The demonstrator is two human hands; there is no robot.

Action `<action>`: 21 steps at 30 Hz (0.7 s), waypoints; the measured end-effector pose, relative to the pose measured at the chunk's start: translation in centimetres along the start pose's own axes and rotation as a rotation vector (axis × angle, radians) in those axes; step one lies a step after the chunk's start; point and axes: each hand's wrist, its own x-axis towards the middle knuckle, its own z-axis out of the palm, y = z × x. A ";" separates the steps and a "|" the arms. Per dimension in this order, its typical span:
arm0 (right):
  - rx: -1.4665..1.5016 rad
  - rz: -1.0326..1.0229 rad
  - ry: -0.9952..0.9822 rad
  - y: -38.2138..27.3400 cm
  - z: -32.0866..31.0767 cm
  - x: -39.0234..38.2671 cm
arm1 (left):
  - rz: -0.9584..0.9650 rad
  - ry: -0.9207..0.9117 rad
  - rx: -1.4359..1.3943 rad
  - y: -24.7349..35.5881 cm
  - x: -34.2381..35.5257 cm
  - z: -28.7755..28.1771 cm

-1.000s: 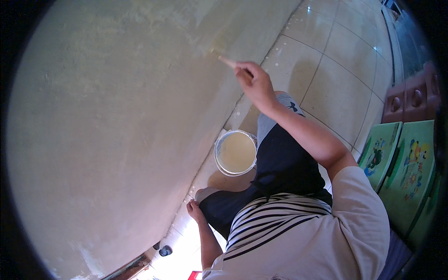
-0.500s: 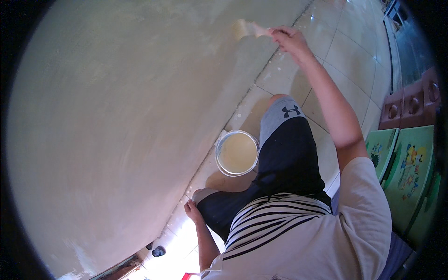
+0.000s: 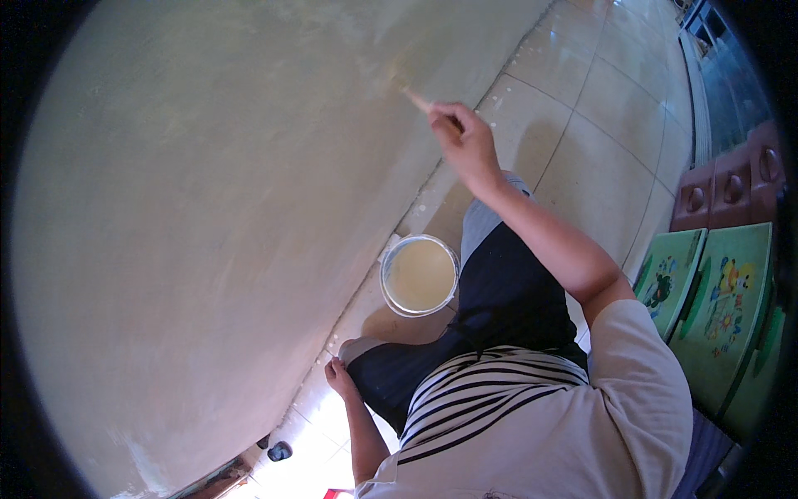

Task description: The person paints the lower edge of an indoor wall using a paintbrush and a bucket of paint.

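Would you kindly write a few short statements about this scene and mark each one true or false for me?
1. The right hand grips a brush, its far end toward the wall. True.
2. The left hand holds a second brush. False: the left hand is at the left leg of the dark shorts, and no second brush shows there.
3. The bucket stands on the tiled floor, close to the wall. True.
4. The bucket is empty. False: it holds a pale yellowish liquid.
5. Green drawers with coloured pictures stand at the right of the view. True.
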 end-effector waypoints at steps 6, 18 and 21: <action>-0.002 0.163 -0.353 -3.4 -3.4 -1.8 | -0.025 -0.012 -0.010 -1.7 0.9 -0.6; -0.016 0.279 0.018 2.1 -9.7 12.6 | -0.015 -0.016 0.002 -1.7 0.5 -0.8; -0.090 0.062 0.154 4.2 -9.0 12.6 | -0.003 -0.026 -0.021 -0.8 0.3 -0.1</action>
